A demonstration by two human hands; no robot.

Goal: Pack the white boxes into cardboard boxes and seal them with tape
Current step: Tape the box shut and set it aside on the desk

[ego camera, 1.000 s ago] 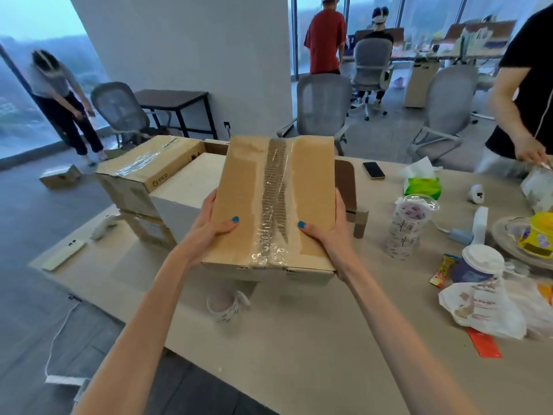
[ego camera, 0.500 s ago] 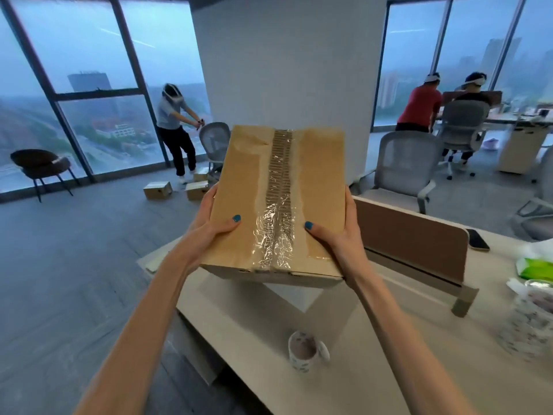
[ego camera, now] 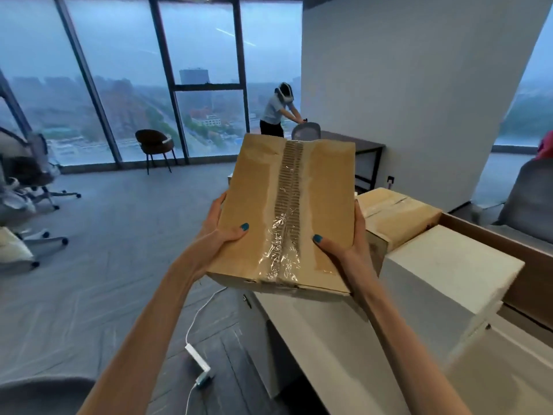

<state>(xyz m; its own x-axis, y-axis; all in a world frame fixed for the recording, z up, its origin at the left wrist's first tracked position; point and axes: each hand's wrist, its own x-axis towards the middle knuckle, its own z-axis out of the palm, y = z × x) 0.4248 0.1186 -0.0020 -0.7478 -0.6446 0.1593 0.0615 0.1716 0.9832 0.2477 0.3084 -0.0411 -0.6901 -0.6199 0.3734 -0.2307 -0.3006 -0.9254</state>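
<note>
Your left hand (ego camera: 220, 232) clamps the near left side of the brown rectangular cardboard box (ego camera: 254, 187), with the thumb flat on the top face and the fingers wrapped round the edge. Your right hand (ego camera: 344, 247) mirrors it on the right side. That two-sided grip suits a carry: the box is in the air, tilted with its far end higher, and it hangs partly over the grey floor and partly over the corner of the pale desk (ego camera: 314, 339).

The strip of wrinkled clear tape (ego camera: 282, 253) runs down the centre seam and over the near edge. I judge this box sealed on top and ready to be set aside. To the right, a second taped brown carton (ego camera: 398, 214) sits on the desk just beside a plain white rectangular box (ego camera: 449, 265), which is probably the next to pack.

Most of your fingers are hidden behind and beneath the box, and so is its underside seam. You can't see what is inside it. No tape roll is in view, and blur softens the right part of the desk.
</note>
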